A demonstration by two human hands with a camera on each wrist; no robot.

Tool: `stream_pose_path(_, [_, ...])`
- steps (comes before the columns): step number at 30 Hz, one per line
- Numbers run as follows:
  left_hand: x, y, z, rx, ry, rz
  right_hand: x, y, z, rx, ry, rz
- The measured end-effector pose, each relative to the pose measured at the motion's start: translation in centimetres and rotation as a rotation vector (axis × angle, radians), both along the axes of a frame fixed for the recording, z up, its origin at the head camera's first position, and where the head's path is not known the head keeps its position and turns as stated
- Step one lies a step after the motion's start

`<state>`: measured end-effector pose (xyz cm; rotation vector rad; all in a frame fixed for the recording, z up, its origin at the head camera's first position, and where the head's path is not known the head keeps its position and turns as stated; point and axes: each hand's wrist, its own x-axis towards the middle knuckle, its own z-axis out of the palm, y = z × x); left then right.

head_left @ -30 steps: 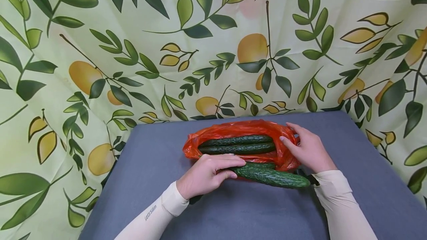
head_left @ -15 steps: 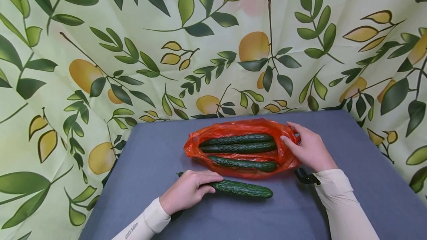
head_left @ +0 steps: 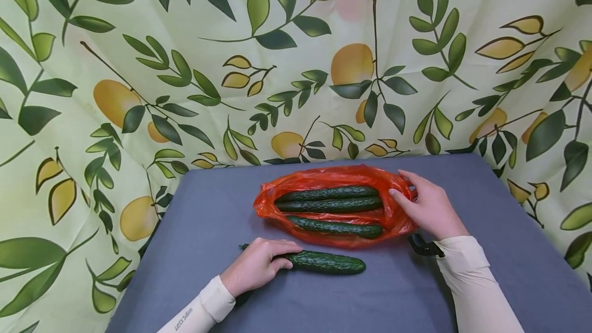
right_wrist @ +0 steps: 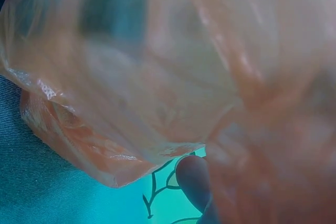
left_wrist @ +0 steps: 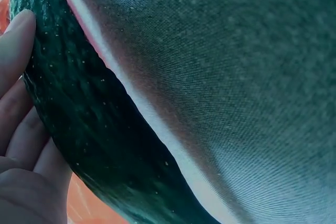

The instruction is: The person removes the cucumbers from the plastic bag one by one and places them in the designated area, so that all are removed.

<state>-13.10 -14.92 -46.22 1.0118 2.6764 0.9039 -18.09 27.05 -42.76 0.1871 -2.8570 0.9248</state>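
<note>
A dark green cucumber (head_left: pixel 330 262) lies on the grey cloth, in front of the bag. My left hand (head_left: pixel 257 266) grips its stem end, thumb on the near side and fingers over the top; the left wrist view shows the cucumber (left_wrist: pixel 100 124) against the fingers (left_wrist: pixel 31 140). Behind it is an open red plastic bag (head_left: pixel 265 205) holding cucumbers: two side by side (head_left: pixel 330 204) at the back and one (head_left: pixel 335 226) along the front. My right hand (head_left: pixel 431 207) holds the bag's right end between thumb and fingers. Thin bag film (right_wrist: pixel 131 98) fills most of the right wrist view.
The grey cloth-covered table (head_left: pixel 379 302) stretches out on all sides of the bag. Behind it hangs a fabric backdrop (head_left: pixel 296 86) printed with leaves and fruit. A black strap piece (head_left: pixel 423 245) shows under the right wrist.
My left hand has moved a cucumber from the bag's front edge left and toward me, down onto the cloth. The front cucumber in the bag is now uncovered. My right hand stays on the bag.
</note>
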Motion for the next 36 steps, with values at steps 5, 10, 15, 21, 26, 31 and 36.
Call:
stream_pose_path(5, [-0.1, -0.1, -0.3, 0.005, -0.007, 0.0, -0.1, 0.0, -0.1, 0.002, 0.004, 0.005])
stream_pose_path(10, [0.2, -0.3, -0.7, 0.003, -0.036, 0.007, 0.0, 0.0, -0.2, 0.001, -0.01, 0.005])
stream_pose_path(15, [0.7, -0.5, -0.9, -0.004, -0.011, 0.015, -0.1, -0.2, -0.3, 0.002, -0.016, 0.009])
stream_pose_path(21, [1.1, -0.5, -1.0, -0.011, 0.029, 0.015, 0.0, -0.3, -0.4, 0.002, -0.027, 0.008])
stream_pose_path(26, [1.3, -0.6, -1.0, -0.016, 0.015, 0.025, -0.1, -0.2, -0.4, 0.006, -0.01, 0.013])
stream_pose_path(31, [1.3, -0.5, -0.9, -0.036, 0.0, 0.03, -0.4, -0.1, -0.3, 0.013, 0.012, 0.021])
stream_pose_path(36, [0.9, -0.5, -0.2, -0.014, -0.005, 0.005, -0.3, -0.2, -0.3, 0.017, -0.002, 0.019])
